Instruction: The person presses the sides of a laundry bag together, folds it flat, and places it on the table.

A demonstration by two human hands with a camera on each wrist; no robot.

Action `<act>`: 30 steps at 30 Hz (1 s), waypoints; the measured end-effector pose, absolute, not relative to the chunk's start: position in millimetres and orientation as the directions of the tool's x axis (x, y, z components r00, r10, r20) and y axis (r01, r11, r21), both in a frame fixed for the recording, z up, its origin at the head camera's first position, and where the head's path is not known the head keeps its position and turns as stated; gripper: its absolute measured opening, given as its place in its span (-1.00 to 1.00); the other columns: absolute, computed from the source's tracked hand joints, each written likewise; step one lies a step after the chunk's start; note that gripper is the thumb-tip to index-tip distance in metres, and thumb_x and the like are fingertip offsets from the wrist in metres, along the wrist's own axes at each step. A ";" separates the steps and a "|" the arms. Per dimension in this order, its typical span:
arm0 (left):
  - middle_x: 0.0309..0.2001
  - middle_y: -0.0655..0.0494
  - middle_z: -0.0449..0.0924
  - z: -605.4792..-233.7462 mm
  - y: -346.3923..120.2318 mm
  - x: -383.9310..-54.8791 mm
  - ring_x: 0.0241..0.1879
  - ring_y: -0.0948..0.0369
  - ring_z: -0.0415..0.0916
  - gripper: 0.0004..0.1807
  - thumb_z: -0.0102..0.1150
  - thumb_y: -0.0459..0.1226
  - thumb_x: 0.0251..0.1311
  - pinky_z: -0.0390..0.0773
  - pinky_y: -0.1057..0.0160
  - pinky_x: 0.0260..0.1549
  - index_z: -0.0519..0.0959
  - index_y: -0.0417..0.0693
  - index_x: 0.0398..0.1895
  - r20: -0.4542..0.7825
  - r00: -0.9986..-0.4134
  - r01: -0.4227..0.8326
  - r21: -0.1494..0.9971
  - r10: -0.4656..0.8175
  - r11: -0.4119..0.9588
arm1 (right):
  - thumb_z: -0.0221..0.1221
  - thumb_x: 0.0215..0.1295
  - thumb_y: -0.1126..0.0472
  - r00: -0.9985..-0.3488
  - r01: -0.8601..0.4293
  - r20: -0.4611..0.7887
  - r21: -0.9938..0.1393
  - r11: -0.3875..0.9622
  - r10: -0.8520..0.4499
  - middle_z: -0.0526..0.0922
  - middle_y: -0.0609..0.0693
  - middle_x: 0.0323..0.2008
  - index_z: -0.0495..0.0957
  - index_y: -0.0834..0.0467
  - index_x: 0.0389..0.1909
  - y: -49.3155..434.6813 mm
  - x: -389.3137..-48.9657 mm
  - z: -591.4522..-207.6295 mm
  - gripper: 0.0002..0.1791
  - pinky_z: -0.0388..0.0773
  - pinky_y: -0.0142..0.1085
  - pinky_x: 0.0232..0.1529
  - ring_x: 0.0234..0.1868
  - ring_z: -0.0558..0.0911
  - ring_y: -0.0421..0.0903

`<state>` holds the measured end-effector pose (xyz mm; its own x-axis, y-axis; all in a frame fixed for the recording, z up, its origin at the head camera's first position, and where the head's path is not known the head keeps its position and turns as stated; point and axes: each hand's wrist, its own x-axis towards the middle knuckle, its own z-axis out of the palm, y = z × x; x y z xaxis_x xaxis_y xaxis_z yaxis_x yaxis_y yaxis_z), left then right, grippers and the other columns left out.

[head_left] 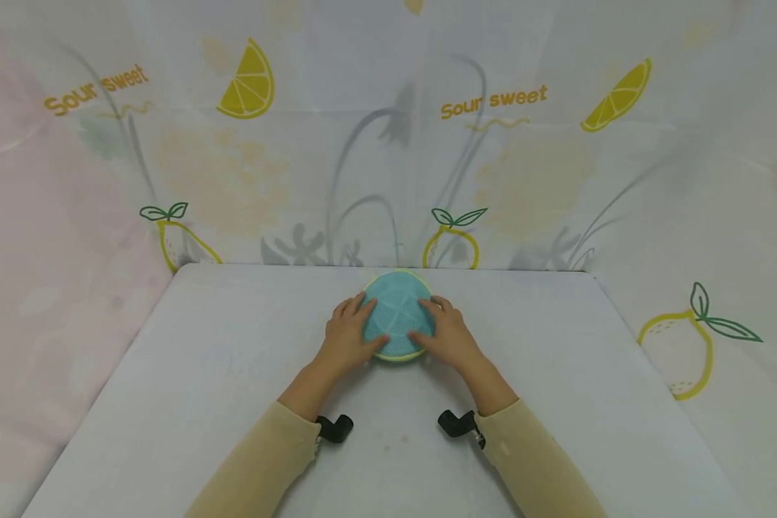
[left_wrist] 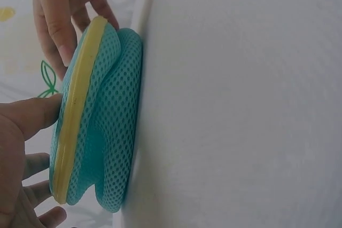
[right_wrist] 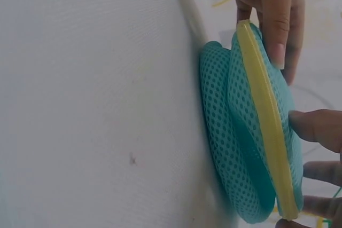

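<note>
A round turquoise mesh piece (head_left: 398,316) with yellow edging lies near the back edge of the white table. From the sides it shows two puffy mesh layers (left_wrist: 115,110), with a fold between them and a yellow band (right_wrist: 262,110) round the upper one. My left hand (head_left: 346,342) holds it on the left, thumb on the top face and fingers spread toward the rim. On the right side my right hand (head_left: 453,334) mirrors this, its thumb near the front and other fingers at the edge. Its underside is hidden against the table.
The white table (head_left: 233,432) reaches back to a pale cloth backdrop (head_left: 362,57) printed with lemons and lettering. Black wrist pieces (head_left: 335,429) stick out from both beige sleeves (head_left: 259,460).
</note>
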<state>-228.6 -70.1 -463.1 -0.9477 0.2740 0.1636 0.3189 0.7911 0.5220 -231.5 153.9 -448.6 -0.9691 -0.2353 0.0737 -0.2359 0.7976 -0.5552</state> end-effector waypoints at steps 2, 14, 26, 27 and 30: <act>0.54 -0.16 0.07 -463.1 -71.9 -228.5 0.47 -0.18 0.01 -0.14 0.33 0.06 0.23 0.23 -0.36 0.23 0.26 -0.09 0.51 0.160 -0.946 0.322 0.518 0.280 0.793 | 0.34 0.28 -0.05 -0.968 -0.240 0.076 -0.548 0.802 -0.238 0.20 0.26 0.45 0.30 0.18 0.45 153.6 -231.0 -448.4 -0.20 0.38 0.17 0.25 0.33 0.31 0.32; 0.56 -0.15 0.02 -462.6 -76.1 -230.6 0.49 -0.21 -0.02 -0.14 0.29 0.07 0.26 0.21 -0.39 0.23 0.22 -0.08 0.53 0.088 -0.945 0.314 0.509 0.315 0.801 | 0.33 0.30 -0.04 -0.971 -0.225 0.060 -0.548 0.806 -0.230 0.20 0.24 0.46 0.30 0.17 0.45 153.4 -231.6 -449.8 -0.21 0.37 0.15 0.27 0.36 0.29 0.31; 0.55 -0.15 0.06 -464.3 -73.1 -231.6 0.50 -0.24 -0.07 -0.17 0.30 0.04 0.26 0.13 -0.38 0.28 0.26 -0.06 0.51 0.080 -0.952 0.295 0.493 0.295 0.818 | 0.30 0.32 -0.04 -0.970 -0.223 0.041 -0.543 0.809 -0.241 0.19 0.26 0.46 0.29 0.18 0.46 153.3 -232.4 -450.3 -0.22 0.36 0.16 0.27 0.36 0.29 0.32; 0.54 -0.16 0.07 -464.4 -72.8 -231.4 0.50 -0.25 -0.06 -0.18 0.31 0.04 0.26 0.13 -0.38 0.28 0.27 -0.06 0.51 0.083 -0.952 0.295 0.493 0.294 0.819 | 0.30 0.32 -0.04 -0.970 -0.221 0.035 -0.542 0.811 -0.241 0.19 0.26 0.46 0.28 0.17 0.47 153.2 -232.5 -450.3 -0.22 0.36 0.16 0.28 0.36 0.28 0.32; 0.54 -0.15 0.09 -464.9 -72.2 -230.9 0.49 -0.24 -0.06 -0.19 0.31 0.02 0.27 0.11 -0.36 0.30 0.28 -0.06 0.50 0.080 -0.954 0.291 0.489 0.290 0.822 | 0.30 0.33 -0.05 -0.970 -0.214 0.021 -0.537 0.816 -0.241 0.18 0.26 0.47 0.28 0.17 0.47 153.1 -232.7 -450.8 -0.21 0.36 0.17 0.27 0.36 0.28 0.31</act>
